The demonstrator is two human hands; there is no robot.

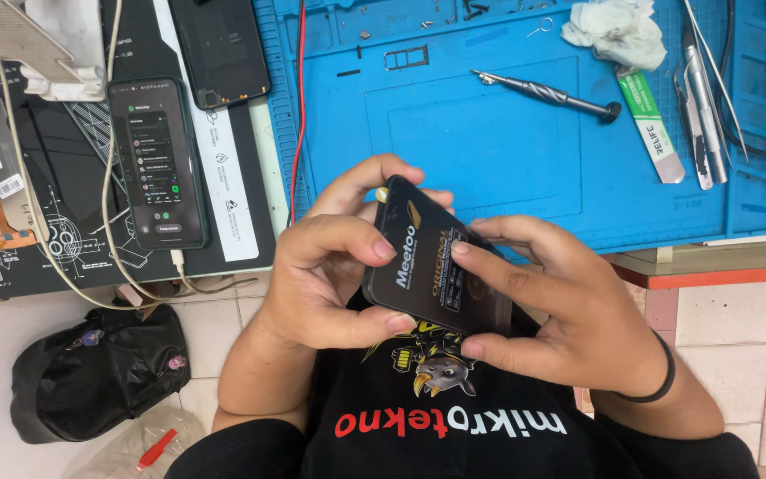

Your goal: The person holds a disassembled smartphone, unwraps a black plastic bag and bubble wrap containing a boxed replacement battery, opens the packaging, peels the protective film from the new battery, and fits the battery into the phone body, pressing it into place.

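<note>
Hands (330, 275) (560, 310) grip black phone battery (432, 266) together.

A phone repair workshop, by the look of it: a blue repair mat (507, 133) carries a precision screwdriver (547, 94), tweezers (701, 115) and loose screws, with a phone (156, 162) charging at left.

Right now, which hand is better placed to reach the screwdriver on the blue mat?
Probably the right hand: the screwdriver lies up on its side of the blue mat. Both hands grip the black phone; the left hand sits farther off.
</note>
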